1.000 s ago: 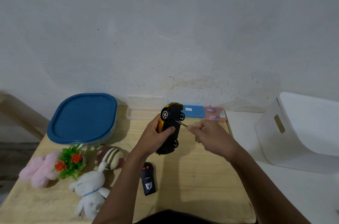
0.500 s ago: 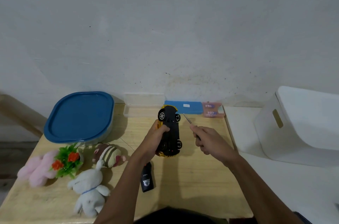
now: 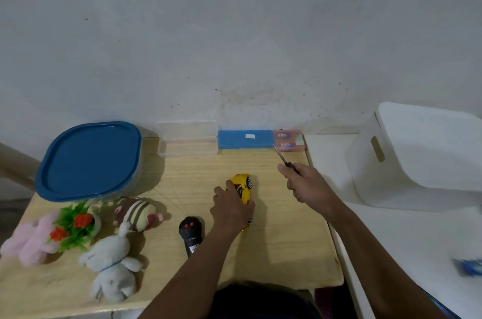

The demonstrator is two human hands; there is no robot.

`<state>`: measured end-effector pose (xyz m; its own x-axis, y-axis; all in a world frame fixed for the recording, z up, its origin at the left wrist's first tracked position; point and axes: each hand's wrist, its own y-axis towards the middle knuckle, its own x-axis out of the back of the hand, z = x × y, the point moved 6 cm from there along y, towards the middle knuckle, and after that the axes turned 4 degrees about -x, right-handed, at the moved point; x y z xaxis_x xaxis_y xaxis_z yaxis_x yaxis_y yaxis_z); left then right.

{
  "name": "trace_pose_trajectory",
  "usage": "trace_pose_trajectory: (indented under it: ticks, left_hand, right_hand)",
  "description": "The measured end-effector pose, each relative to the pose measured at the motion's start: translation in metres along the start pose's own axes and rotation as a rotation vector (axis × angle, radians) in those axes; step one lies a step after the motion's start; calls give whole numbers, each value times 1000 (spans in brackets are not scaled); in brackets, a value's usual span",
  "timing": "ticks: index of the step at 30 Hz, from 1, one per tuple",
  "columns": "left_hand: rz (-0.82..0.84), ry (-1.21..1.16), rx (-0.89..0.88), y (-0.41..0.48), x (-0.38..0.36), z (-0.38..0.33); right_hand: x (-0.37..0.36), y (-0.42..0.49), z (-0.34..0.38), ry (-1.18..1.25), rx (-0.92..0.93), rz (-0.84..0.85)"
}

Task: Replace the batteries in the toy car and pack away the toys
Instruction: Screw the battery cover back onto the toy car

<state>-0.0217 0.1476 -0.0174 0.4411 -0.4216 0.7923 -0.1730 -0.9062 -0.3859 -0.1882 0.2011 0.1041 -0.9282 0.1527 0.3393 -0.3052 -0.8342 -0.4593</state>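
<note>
The yellow toy car (image 3: 243, 185) stands right way up on the wooden table (image 3: 287, 240), near its middle. My left hand (image 3: 229, 207) grips the car from its near side. To the right, my right hand (image 3: 303, 183) holds a small screwdriver (image 3: 283, 158) by its black handle, tip pointing up and away, above the table. A black remote control (image 3: 190, 236) lies to the left of my left forearm. A white plush rabbit (image 3: 112, 264), a striped plush (image 3: 137, 214), a pink plush (image 3: 31, 240) and a plastic plant with red flowers (image 3: 74, 227) lie at the left.
A container with a blue lid (image 3: 88, 159) stands at the back left. A clear open box (image 3: 187, 145), a blue case (image 3: 245, 138) and a pink pack (image 3: 288, 140) line the wall. A white bin (image 3: 417, 157) sits on the white surface at right.
My left hand turned the car over from wheels-up in the air and set it down on the table. My right hand drew the screwdriver away to the right.
</note>
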Motion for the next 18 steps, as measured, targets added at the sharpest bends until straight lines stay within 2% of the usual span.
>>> trace_pose_trajectory:
  ticks: [6, 11, 18]
  left_hand:
    - [-25, 60, 4, 2, -13, -10]
    - [48, 8, -5, 2, -25, -8]
    - [51, -12, -31, 3, -27, -9]
  right_hand:
    - [10, 3, 3, -4, 22, -13]
    - [8, 7, 2, -26, 32, -16]
    - [4, 12, -1, -58, 36, -25]
